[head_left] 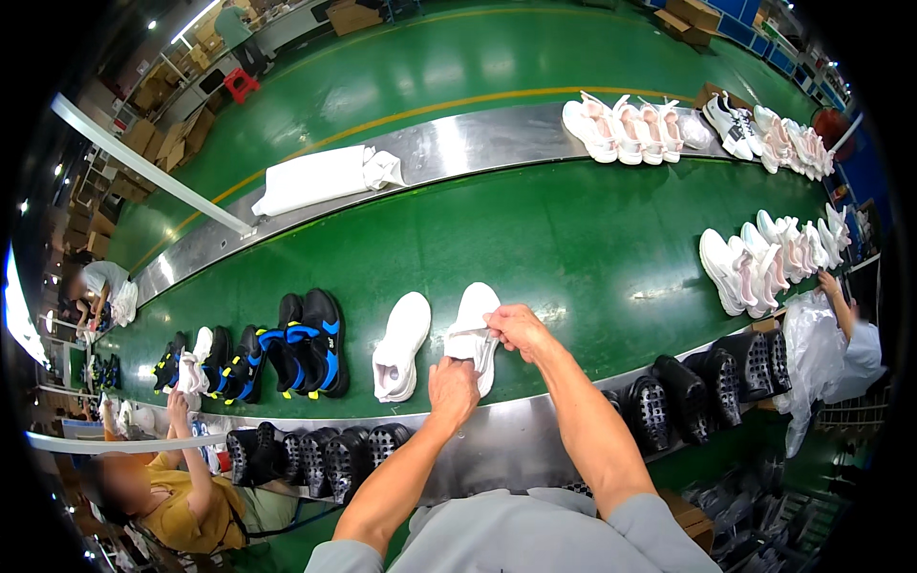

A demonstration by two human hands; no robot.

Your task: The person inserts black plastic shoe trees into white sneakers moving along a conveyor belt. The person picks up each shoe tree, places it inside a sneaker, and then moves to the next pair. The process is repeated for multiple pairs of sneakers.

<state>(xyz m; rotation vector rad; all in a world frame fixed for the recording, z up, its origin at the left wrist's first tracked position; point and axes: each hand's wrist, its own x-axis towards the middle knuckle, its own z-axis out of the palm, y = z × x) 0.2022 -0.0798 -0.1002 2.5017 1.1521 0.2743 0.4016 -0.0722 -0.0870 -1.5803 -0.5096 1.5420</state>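
On the green belt before me lies a white shoe point(475, 304), toe pointing away. My right hand point(521, 331) pinches a flap at the shoe's upper, thumb and fingers closed on it. At the opening, near the heel, my left hand point(453, 390) is closed with its fingers curled into the shoe; the fingertips are hidden. Just to the left rests a second white shoe point(401, 346), untouched. Farther left stands a pair of black shoes with blue trim point(320, 344).
Along the near steel ledge point(521, 439) stand black cleat-like soled forms point(645, 411) and more at the left point(320, 458). White shoes point(735, 267) line the belt at right. A co-worker in yellow point(191, 497) sits at left; another person's arm point(838, 301) reaches in at right.
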